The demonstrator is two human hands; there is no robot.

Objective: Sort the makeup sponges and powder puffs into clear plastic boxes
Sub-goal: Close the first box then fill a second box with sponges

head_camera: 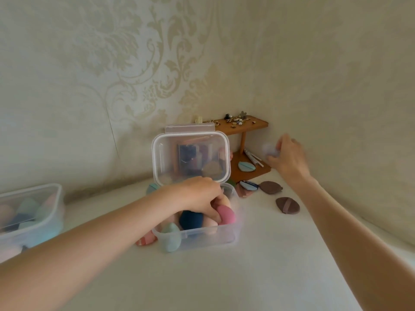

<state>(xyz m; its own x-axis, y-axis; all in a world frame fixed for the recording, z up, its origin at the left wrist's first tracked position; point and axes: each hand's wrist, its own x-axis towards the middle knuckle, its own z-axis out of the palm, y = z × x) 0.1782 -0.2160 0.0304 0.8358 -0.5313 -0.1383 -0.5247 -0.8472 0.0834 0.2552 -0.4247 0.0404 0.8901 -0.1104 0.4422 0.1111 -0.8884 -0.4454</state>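
White tabletop (224, 277) pushed into a room corner; both walls have cream damask wallpaper (134, 63) w/ pale floral pattern.

Center: clear plastic box (211, 237), lid (190, 157) standing open, roughly upright at its back edge. Inside: navy sponge (190, 219), pink sponge (225, 215), a few peach ones. Teal sponge (170, 237) at the front left corner, looks part in, part over the rim, can't tell exactly. Striped pink puff (143, 240) on the table just left of the box, touching it.

L hand (199, 196) reaching into the box from above, fingers curled down among the sponges, fingertips against the pink one. Whether it actually grips one: can't tell.

R hand (289, 158) out near the right wall, blurred, fingers curled around a pale lilac puff or sponge (270, 150), held above the table.

Second clear box (31, 221) at far left edge, no lid visible, filled w/ teal, peach, blue sponges.

Corner: small 2-tier wooden shelf (244, 125). Top tier has hair clips and small trinkets; bottom tier has a teal puff (246, 166) and a tube.

On table right of the center box: blue puff (248, 185), two brown puffs, one (270, 187) just beside the blue one, the other (288, 205) nearer, apart from both.
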